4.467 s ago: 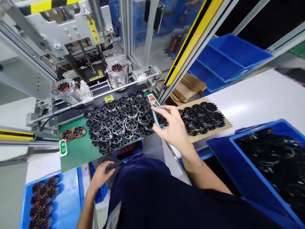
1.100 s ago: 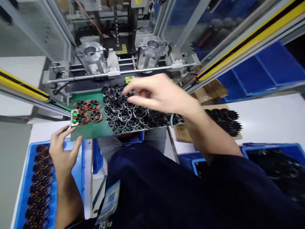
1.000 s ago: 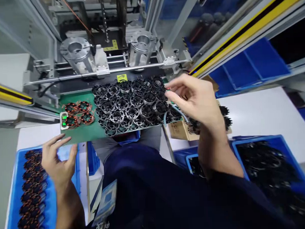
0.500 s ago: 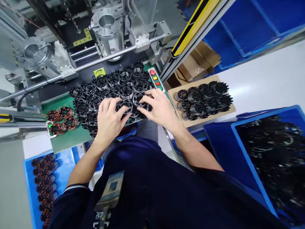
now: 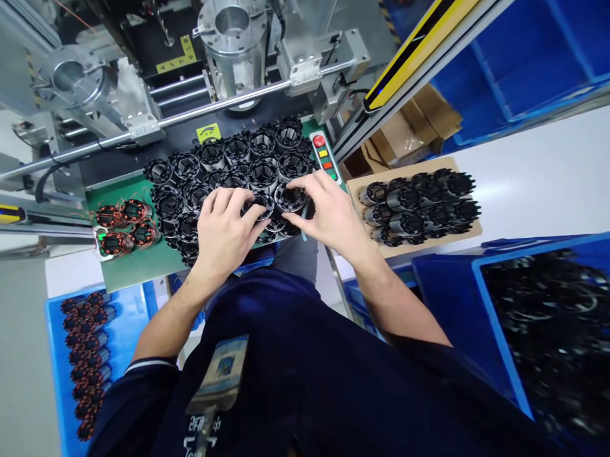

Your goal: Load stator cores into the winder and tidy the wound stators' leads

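Stacked rows of black ring-shaped cores [image 5: 212, 154] with grey metal sides cover the middle of the green work surface [image 5: 178, 256]. At the front of the stack, my left hand [image 5: 227, 224] has its thumb and fingers round a black core [image 5: 261, 205]. Just right of it, my right hand [image 5: 329, 214] grips the rim of another black core [image 5: 290, 197] between thumb and fingers. Both cores stand side by side with their open ends up. Copper-wound cores [image 5: 134, 210] sit left of the stack.
Behind the stack is a metal machine with a rail [image 5: 215, 105] and a cylinder [image 5: 232, 31]. A button panel [image 5: 324, 154] stands at right, beside a cardboard sheet [image 5: 465, 229] bearing more cores. Blue bins [image 5: 504, 341] flank my body.
The whole view has shifted slightly. Both hands stay at the front cores; my right finger and thumb now span the right core's rim more widely.
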`<state>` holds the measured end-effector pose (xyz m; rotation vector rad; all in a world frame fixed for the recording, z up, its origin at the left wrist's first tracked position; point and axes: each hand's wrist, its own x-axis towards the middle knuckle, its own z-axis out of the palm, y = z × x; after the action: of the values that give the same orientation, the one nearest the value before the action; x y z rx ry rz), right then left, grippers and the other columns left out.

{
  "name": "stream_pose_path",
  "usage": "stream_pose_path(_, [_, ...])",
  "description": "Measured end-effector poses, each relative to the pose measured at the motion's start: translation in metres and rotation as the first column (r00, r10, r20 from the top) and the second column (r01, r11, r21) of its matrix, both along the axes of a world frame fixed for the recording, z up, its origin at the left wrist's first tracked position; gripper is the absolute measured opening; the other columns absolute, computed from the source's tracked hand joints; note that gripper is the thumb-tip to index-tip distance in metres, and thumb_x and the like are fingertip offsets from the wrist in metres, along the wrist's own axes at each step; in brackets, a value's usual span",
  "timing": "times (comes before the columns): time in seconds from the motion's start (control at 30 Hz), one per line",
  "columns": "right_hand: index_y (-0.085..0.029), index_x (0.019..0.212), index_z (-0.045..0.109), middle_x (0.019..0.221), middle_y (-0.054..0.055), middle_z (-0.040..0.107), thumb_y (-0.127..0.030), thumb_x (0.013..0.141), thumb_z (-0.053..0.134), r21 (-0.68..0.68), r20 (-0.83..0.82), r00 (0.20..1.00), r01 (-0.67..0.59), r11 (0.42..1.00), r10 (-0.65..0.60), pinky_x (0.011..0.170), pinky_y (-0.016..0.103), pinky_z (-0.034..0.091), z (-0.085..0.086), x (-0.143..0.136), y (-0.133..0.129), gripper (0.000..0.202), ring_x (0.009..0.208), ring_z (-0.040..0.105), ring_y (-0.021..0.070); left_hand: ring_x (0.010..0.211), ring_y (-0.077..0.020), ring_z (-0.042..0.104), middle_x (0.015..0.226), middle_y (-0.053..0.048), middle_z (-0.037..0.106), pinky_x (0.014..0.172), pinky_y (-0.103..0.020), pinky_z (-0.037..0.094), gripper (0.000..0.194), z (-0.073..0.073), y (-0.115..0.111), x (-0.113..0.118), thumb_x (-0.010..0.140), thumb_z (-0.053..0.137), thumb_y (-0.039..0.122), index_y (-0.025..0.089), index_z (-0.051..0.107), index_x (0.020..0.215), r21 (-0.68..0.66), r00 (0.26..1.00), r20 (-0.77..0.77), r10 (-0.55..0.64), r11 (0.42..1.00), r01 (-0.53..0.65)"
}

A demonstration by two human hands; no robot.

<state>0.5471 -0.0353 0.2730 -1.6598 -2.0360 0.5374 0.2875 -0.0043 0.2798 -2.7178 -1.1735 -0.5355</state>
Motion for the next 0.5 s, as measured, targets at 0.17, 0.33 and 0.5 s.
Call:
stream_pose_path(0.17, [-0.026, 0.152, 0.067, 0.140, 0.016, 0.072, -0.049, 0.108, 0.075, 0.025, 0.038, 0.999, 0.024, 0.999, -0.025, 0.116, 0.057, 0.064, -0.010, 0.002, 0.000, 0.050, 0.128, 0.073, 0.0394, 0.120, -0.0337, 0.074, 0.131, -0.010, 0.081, 0.109, -0.051, 0.058, 0.019, -0.006, -0.001, -0.002, 0.111, 0.086, 0.045, 0.027, 0.085, 0.115, -0.010, 1.000, -0.015, -0.025, 1.000, 0.025])
stream_pose_path(0.33, [-0.029, 0.146, 0.071, 0.132, 0.015, 0.074, -0.066, 0.108, 0.075, 0.096, 0.004, 1.000, 0.012, 0.995, -0.013, 0.111, 0.062, 0.064, -0.021, 0.006, 0.002, 0.054, 0.123, 0.073, 0.0414, 0.108, -0.0292, 0.074, 0.117, -0.010, 0.081, 0.109, -0.045, 0.060, 0.016, -0.022, -0.009, 0.004, 0.109, 0.090, 0.035, 0.021, 0.083, 0.110, 0.089, 0.977, 0.214, 0.005, 0.996, -0.025])
stream_pose_path(0.5, [-0.029, 0.146, 0.072, 0.134, 0.015, 0.073, -0.070, 0.108, 0.076, 0.135, -0.040, 0.999, -0.016, 0.991, 0.021, 0.113, 0.062, 0.066, -0.025, 0.009, 0.003, 0.056, 0.126, 0.074, 0.0402, 0.105, -0.0288, 0.074, 0.113, -0.005, 0.082, 0.112, -0.047, 0.059, 0.021, -0.019, -0.011, 0.011, 0.102, 0.098, 0.038, 0.024, 0.082, 0.106, 0.044, 0.960, 0.276, 0.051, 0.997, -0.066])
